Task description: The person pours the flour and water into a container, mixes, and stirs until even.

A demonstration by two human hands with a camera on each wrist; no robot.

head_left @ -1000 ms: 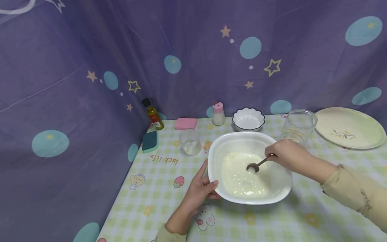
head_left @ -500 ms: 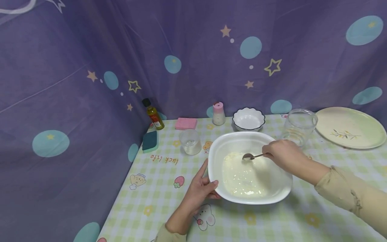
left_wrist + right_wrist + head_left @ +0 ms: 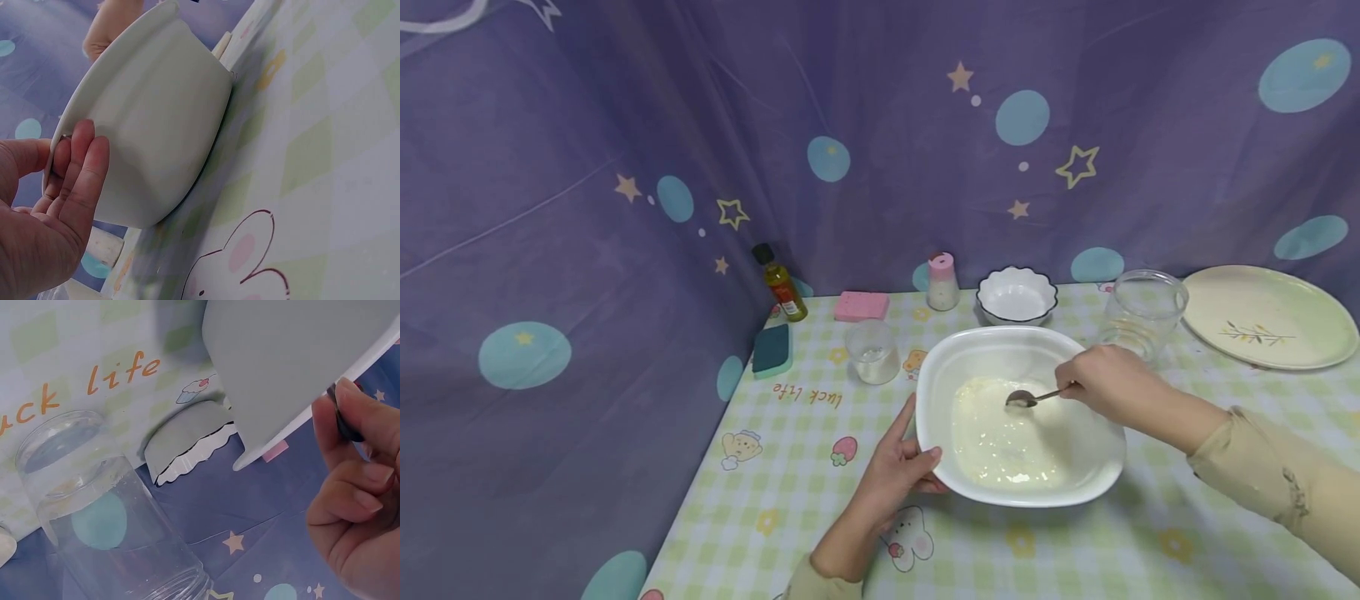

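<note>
A: Status, R hand?

B: Right hand (image 3: 1108,385) pinches the spoon (image 3: 1030,397) by its handle end, fingers curled round it. Spoon bowl sits in the pale batter (image 3: 1000,433), upper part of the puddle, handle angled up to the right.

A: L hand?

B: Left hand (image 3: 898,471) grips the white bowl (image 3: 1097,467) at its near-left rim: thumb over the lip, fingers flat against the outer wall, confirmed in left wrist view (image 3: 81,169). Bowl (image 3: 156,137) stands flat on the checked tablecloth (image 3: 805,467).

A: Bowl position?

B: Centre of table, w/ batter pooled on its floor. Approx. mid-way btwn the two forearms.

A: Surroundings?

B: Behind the bowl: small scalloped dish (image 3: 1016,295), pink-capped shaker (image 3: 942,282), pink sponge (image 3: 861,306). Left rear: small glass (image 3: 871,352) near the bowl rim, apart from it; teal sponge (image 3: 772,350) and oil bottle (image 3: 780,283) at the table edge. Right rear: clear jar (image 3: 1142,312) just behind the R hand, seen also in right wrist view (image 3: 106,506); contact cannot be judged. Flat plate (image 3: 1266,315) w/ leaf print further right, well apart.

A: Backdrop?

B: Purple curtain (image 3: 625,125), stars and dots.
</note>
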